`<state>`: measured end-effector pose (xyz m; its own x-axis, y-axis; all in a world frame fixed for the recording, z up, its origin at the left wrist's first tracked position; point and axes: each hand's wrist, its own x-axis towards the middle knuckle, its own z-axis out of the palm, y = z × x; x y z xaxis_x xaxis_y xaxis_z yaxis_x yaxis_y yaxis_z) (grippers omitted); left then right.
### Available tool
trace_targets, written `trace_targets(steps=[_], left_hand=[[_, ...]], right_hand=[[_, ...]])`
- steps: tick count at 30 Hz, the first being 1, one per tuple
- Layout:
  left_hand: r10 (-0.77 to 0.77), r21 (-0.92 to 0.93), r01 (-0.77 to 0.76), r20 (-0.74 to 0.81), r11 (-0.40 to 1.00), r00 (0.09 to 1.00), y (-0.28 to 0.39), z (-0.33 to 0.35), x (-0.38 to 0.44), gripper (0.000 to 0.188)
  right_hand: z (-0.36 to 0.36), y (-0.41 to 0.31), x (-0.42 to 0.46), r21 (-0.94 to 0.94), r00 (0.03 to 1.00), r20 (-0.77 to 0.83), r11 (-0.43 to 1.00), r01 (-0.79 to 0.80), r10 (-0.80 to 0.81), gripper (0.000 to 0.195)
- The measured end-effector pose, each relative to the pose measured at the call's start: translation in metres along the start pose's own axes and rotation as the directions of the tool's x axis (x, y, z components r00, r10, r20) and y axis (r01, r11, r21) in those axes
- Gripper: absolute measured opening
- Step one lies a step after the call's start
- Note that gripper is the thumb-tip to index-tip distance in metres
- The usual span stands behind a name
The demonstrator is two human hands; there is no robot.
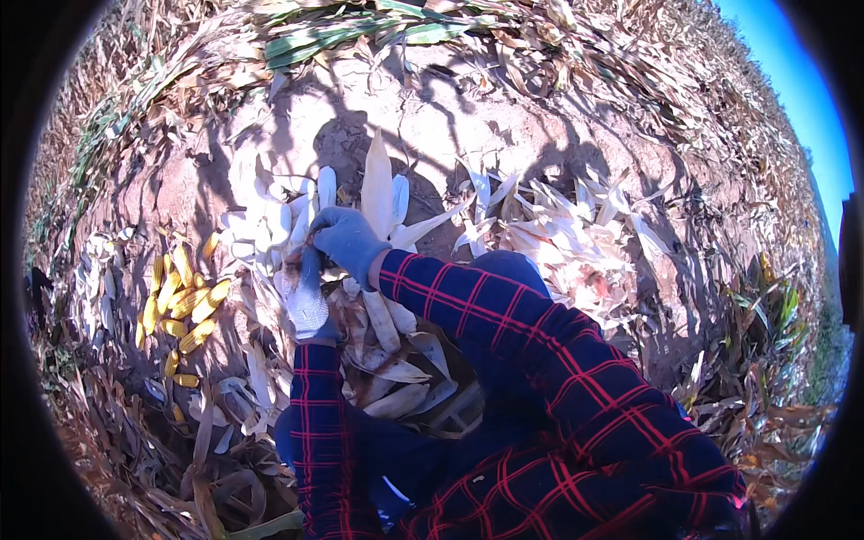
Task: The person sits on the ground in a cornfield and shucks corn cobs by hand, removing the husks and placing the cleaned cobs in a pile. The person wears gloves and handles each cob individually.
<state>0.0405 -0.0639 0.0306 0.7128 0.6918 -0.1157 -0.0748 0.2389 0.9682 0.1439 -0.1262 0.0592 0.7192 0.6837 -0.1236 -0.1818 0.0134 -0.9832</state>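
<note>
My left hand (309, 300), in a pale work glove, and my right hand (347, 239), in a matching glove, meet above the husks before me. Both are closed around an ear of corn (295, 266) with brown silk, mostly hidden by the gloves. A long pale corn husk (377, 185) stands up just beyond my right hand. White ears of corn (270, 223) lie in a heap beyond and left of my hands. Between my legs, ears in dry husks (382, 320) lie below my right hand.
Yellow corn ears (182, 297) lie in a pile at the left, with more pale ears (101, 283) farther left. Stripped husks (567, 236) form a heap on the right. Cut green and dry stalks (351, 37) lie across the far ground; dry leaves cover the near left.
</note>
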Motion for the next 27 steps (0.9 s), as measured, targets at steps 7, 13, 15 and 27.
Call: trace_targets(steps=[7, 13, 15, 27], left_hand=[[-0.276, -0.505, 0.468, 0.409, 0.725, 0.87, -0.041, 0.054, 0.024, 0.055], [-0.23, -0.264, 0.443, 0.574, 0.857, 0.786, -0.054, 0.056, 0.029, 0.044], [-0.323, -0.336, 0.531, 0.511, 0.778, 0.797, -0.059, 0.021, 0.062, 0.047], [0.323, 0.548, -0.143, -0.247, 0.824, 0.913, -0.006, -0.014, 0.067, 0.043]], right_hand=[[-0.067, -0.032, -0.027, 0.189, 0.955, -0.268, 0.965, 0.181, -0.126, 0.013], [-0.082, 0.001, -0.004, 0.051, 0.862, -0.427, 0.945, 0.323, -0.272, 0.012], [-0.066, -0.019, -0.004, 0.202, 0.896, -0.397, 0.933, 0.298, -0.2, 0.013], [-0.215, -0.046, 0.006, -0.534, 0.478, -0.722, 0.842, 0.074, -0.5, 0.019]])
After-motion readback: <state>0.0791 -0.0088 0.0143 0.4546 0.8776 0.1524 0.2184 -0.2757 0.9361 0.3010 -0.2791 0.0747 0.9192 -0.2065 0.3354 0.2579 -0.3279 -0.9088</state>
